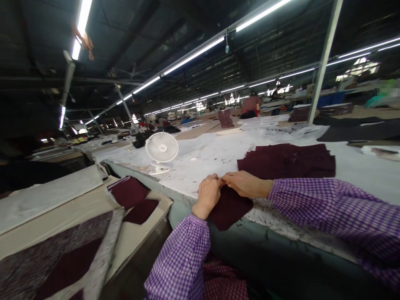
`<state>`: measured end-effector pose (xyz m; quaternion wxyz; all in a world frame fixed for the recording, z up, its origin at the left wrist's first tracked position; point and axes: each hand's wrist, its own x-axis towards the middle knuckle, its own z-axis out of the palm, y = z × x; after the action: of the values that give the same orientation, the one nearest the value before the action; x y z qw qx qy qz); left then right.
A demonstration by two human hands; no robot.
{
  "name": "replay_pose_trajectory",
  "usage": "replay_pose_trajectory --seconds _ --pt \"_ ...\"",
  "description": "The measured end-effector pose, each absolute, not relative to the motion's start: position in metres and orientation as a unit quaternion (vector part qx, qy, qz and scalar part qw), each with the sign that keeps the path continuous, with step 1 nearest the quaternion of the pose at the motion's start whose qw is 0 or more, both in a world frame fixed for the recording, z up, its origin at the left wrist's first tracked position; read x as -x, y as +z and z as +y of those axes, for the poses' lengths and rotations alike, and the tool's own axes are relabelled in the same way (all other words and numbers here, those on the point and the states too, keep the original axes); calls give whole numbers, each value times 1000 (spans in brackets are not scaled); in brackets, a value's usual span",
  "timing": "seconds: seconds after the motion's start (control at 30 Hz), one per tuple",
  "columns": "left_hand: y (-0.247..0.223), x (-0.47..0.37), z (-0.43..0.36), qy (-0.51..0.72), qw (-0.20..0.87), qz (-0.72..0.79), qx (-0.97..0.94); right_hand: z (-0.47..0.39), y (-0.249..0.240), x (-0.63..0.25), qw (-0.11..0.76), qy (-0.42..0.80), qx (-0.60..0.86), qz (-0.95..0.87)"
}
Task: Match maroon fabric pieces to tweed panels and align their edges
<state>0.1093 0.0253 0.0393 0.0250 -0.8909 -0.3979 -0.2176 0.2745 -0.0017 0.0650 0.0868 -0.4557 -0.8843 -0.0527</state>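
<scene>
A dark maroon fabric piece [229,208] hangs over the near edge of the white-covered table. My left hand [208,191] pinches its upper edge on the left. Right beside it, my right hand [245,183] grips the same edge, with the fingertips of both hands meeting. What lies exactly between the fingertips is hidden. Just beyond my right hand lies a spread pile of maroon fabric pieces [287,160] with uneven, overlapping edges.
A small white fan [161,148] stands on the table [200,160] to the left. Lower left, a maroon fabric stack [128,191] lies on a beige surface. A metal post [325,62] rises at the right. Farther back, a person [251,106] bends over a table.
</scene>
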Motion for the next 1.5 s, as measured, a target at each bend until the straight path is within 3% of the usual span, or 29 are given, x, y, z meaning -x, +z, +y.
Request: replay_pose_trajectory --seconds 0.23,0.4,0.57,0.73,0.9,1.1,1.4,1.5 --pt "34 -73 33 -283 -98 -397 867 3 61 -280 119 -43 426 -896" --pt "30 -60 17 -290 -8 -364 885 8 60 -286 127 -11 401 -907" --pt "30 -64 7 -270 100 -348 892 3 72 -282 56 2 394 -917" --pt "30 -60 8 -253 107 -337 900 -3 86 -267 -50 -47 416 -907" --pt "26 -46 10 -298 27 -368 881 -1 90 -261 -73 -53 420 -903" --pt "25 -41 1 -258 136 -336 896 -5 94 -251 -119 -90 410 -900" --pt "24 -55 24 -244 151 -368 884 16 75 -272 -60 -159 398 -901" --pt "28 -60 33 -226 153 -367 890 25 80 -276 -21 -132 427 -895"
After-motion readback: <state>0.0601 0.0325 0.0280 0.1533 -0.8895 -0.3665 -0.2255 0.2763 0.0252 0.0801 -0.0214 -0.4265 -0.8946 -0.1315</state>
